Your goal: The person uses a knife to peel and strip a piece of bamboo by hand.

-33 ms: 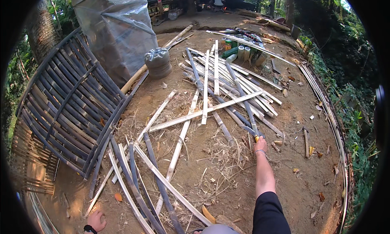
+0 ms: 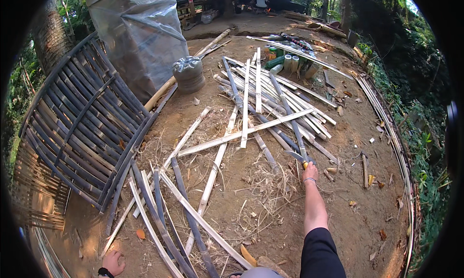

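My right hand (image 2: 311, 171) reaches forward and is closed around the yellow handle of a knife (image 2: 295, 156). The knife's blade points away and to the left, over the near end of a dark bamboo strip (image 2: 291, 117). That strip lies on top of a loose pile of split bamboo (image 2: 285, 101). At the lower left, my left hand (image 2: 114, 263) hangs low with loosely bent fingers and nothing visible in it. Near it lie several long bamboo strips (image 2: 157, 229), pale and dark, running toward me.
A dark bamboo slat panel (image 2: 87, 118) leans at the left, beside a plastic-covered structure (image 2: 137, 36). A large bottle-like container (image 2: 188, 75) stands by it. A hammer (image 2: 364, 169) lies on the right. Shavings (image 2: 270, 186) litter the soil. A person (image 2: 259, 1) crouches far back.
The knife's blade has swung a little to the left and shows more plainly. My left hand has shifted very slightly left.
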### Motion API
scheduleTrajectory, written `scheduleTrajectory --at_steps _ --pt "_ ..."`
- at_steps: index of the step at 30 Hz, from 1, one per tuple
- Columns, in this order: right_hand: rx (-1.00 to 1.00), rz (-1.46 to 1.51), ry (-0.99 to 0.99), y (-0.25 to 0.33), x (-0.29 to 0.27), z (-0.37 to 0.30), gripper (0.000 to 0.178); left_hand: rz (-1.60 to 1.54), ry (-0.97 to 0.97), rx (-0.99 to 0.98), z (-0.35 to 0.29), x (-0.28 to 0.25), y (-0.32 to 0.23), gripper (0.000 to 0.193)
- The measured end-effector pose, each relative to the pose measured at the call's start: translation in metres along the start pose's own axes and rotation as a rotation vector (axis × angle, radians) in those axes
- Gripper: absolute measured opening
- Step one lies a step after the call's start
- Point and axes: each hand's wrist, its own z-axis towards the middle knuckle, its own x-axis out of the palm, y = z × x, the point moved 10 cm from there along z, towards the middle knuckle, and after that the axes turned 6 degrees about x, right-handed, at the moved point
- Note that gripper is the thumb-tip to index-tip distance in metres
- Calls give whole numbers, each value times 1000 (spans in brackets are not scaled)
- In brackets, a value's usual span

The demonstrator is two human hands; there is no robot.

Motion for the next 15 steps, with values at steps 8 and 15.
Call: scheduleTrajectory --at_steps 8,15 --pt "13 3 58 -9 11 13 21 52 -14 52 15 -23 -33 28" --pt "-115 96 539 35 -45 -50 43 60 55 114 22 -55 -61 30"
